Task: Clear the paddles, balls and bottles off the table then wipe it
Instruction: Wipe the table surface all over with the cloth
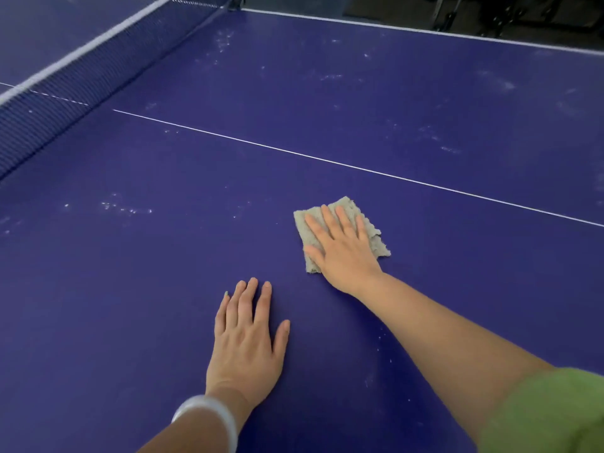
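Blue table-tennis table (pixel 130 289) fills nearly the whole view; its near edge and left end are cut off by the frame.

A folded grey-beige cloth (pixel 377 238) lies flat on the table, on the near side of the thin white centre line (pixel 327 160). The right hand (pixel 340 253) presses down on the cloth, palm flat, fingers straight and slightly spread. The hand covers most of the cloth; only its far, left and right margins show.

The left hand (pixel 245 341) rests flat on bare table, nearer the camera and left of the cloth, apart from it. Its fingers are straight and close together, thumb out to the side, holding nothing. A pale bangle (pixel 209 416) sits on the left wrist. A green sleeve (pixel 549 413) covers the right upper arm, blurred and cut off at the frame edge.

White specks and smears (pixel 127 207) mark the surface in several places. The net (pixel 81 86) crosses the upper left. Dark shapes (pixel 490 14) beyond the far edge cannot be identified.
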### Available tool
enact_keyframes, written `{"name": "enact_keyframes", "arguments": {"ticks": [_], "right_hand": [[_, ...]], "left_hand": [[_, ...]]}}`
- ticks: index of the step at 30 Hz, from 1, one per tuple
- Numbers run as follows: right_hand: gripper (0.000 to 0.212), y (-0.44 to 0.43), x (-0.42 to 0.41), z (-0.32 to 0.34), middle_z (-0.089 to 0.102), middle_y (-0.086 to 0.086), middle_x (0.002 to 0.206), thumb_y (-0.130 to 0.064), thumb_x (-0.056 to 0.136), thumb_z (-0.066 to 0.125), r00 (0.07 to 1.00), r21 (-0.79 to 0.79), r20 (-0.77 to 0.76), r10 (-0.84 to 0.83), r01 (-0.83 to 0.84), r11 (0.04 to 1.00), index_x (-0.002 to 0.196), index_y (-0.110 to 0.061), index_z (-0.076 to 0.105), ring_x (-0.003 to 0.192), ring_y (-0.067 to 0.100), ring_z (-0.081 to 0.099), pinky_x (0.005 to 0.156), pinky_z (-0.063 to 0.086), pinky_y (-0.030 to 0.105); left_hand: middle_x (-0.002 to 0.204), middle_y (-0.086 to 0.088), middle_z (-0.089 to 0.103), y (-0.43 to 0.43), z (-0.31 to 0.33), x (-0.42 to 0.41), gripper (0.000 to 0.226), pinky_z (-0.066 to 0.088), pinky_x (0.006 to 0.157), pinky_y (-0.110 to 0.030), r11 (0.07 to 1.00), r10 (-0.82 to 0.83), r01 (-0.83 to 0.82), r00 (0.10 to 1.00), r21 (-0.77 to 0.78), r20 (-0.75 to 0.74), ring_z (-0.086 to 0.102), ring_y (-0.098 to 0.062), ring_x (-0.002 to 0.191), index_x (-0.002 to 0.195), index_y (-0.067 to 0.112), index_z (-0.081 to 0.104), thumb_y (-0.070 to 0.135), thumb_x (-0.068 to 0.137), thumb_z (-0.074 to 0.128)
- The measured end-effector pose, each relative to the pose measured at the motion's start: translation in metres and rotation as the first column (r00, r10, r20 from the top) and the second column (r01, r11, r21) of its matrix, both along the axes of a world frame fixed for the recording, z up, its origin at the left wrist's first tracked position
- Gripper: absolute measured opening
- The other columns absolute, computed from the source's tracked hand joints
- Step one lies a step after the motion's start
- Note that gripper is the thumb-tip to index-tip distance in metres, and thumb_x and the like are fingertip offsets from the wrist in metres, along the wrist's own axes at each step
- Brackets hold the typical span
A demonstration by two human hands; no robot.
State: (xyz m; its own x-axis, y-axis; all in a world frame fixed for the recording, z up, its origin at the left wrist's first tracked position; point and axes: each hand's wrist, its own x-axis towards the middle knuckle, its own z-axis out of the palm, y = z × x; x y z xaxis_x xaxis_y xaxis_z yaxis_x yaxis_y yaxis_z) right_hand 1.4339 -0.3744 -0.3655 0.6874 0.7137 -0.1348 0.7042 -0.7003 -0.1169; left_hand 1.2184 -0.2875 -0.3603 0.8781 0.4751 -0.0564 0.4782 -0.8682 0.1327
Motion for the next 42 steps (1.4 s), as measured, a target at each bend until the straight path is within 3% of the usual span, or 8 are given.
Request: {"name": "enact_keyframes", "arguments": {"ticks": [7, 13, 17, 21, 25, 31, 34, 42], "right_hand": [[0.064, -0.108, 0.001, 0.005, -0.013, 0.002, 0.163, -0.057, 0.097, 0.006, 0.68, -0.089, 0.007, -0.733, 0.731, 0.677, 0.155, -0.034, -0.008, 0.149, 0.028, -0.015, 0.115, -0.005, 0.064], [0.064, -0.01, -0.074, 0.0, -0.013, -0.001, 0.163, -0.058, 0.097, 0.009, 0.933, -0.004, 0.019, -0.358, 0.358, 0.934, 0.154, -0.034, -0.006, 0.149, 0.026, -0.017, 0.115, -0.016, 0.057], [0.068, -0.061, -0.077, -0.001, -0.009, -0.006, 0.164, -0.062, 0.091, 0.001, 0.944, -0.036, 0.049, -0.325, 0.327, 0.944, 0.154, -0.038, -0.003, 0.15, 0.022, -0.014, 0.118, -0.011, 0.053], [0.066, -0.166, -0.087, 0.0, -0.007, -0.003, 0.164, -0.061, 0.092, 0.006, 0.583, -0.033, 0.021, -0.812, 0.812, 0.583, 0.154, -0.04, -0.003, 0.15, 0.025, -0.008, 0.117, -0.002, 0.06], [0.066, -0.149, -0.124, 0.001, -0.009, 0.004, 0.164, -0.059, 0.095, 0.008, 0.35, -0.056, 0.02, -0.936, 0.935, 0.349, 0.156, -0.034, -0.003, 0.15, 0.029, -0.011, 0.115, -0.003, 0.064], [0.065, -0.036, -0.154, -0.001, -0.011, 0.0, 0.164, -0.059, 0.096, 0.007, 0.822, -0.025, 0.049, -0.568, 0.569, 0.822, 0.155, -0.034, -0.005, 0.149, 0.026, -0.015, 0.116, -0.015, 0.056], [0.067, -0.075, -0.155, 0.001, -0.009, -0.004, 0.164, -0.061, 0.092, -0.003, 0.89, -0.073, 0.09, -0.448, 0.454, 0.888, 0.154, -0.036, -0.005, 0.15, 0.022, -0.013, 0.118, -0.01, 0.055], [0.074, -0.218, -0.198, 0.007, -0.003, 0.0, 0.164, -0.063, 0.087, -0.006, 0.348, -0.029, 0.04, -0.937, 0.937, 0.347, 0.156, -0.035, -0.001, 0.151, 0.025, -0.005, 0.118, -0.001, 0.06]], "left_hand": [[0.15, -0.014, 0.041, -0.002, 0.003, 0.0, 0.069, 0.017, 0.117, -0.047, 1.0, -0.01, 0.01, 1.0, -0.009, -0.013, 0.032, -0.031, 0.143, 0.146, 0.009, 0.041, 0.051, 0.096, 0.02], [0.154, -0.014, 0.035, 0.0, 0.003, -0.001, 0.073, 0.017, 0.121, -0.048, 0.999, -0.04, 0.04, 0.999, -0.014, 0.018, 0.024, -0.03, 0.147, 0.15, 0.01, 0.033, 0.052, 0.094, 0.013], [0.157, -0.015, 0.029, 0.003, 0.001, -0.002, 0.073, 0.008, 0.122, -0.047, 0.997, -0.068, 0.069, 0.997, -0.018, 0.033, 0.018, -0.031, 0.148, 0.152, 0.009, 0.027, 0.051, 0.094, 0.012], [0.159, -0.015, 0.021, 0.003, -0.001, -0.004, 0.068, 0.003, 0.122, -0.049, 0.995, -0.089, 0.09, 0.996, -0.048, 0.026, 0.01, -0.032, 0.149, 0.154, 0.008, 0.017, 0.048, 0.099, 0.02], [0.16, -0.017, 0.019, 0.002, 0.0, -0.004, 0.07, 0.003, 0.122, -0.049, 0.995, -0.093, 0.093, 0.996, -0.032, 0.004, 0.009, -0.033, 0.149, 0.154, 0.008, 0.015, 0.048, 0.098, 0.019], [0.158, -0.018, 0.023, 0.005, -0.001, -0.005, 0.062, 0.005, 0.122, -0.049, 0.994, -0.096, 0.099, 0.994, -0.052, 0.054, 0.013, -0.034, 0.148, 0.153, 0.007, 0.021, 0.036, 0.099, 0.03], [0.158, -0.018, 0.023, 0.005, -0.002, -0.004, 0.061, 0.005, 0.122, -0.049, 0.993, -0.091, 0.095, 0.994, -0.068, 0.066, 0.013, -0.034, 0.148, 0.153, 0.007, 0.021, 0.033, 0.099, 0.031], [0.157, -0.019, 0.024, 0.004, -0.003, -0.005, 0.061, 0.006, 0.121, -0.05, 0.995, -0.081, 0.083, 0.996, -0.054, 0.048, 0.015, -0.035, 0.147, 0.152, 0.005, 0.022, 0.032, 0.099, 0.032]]}}
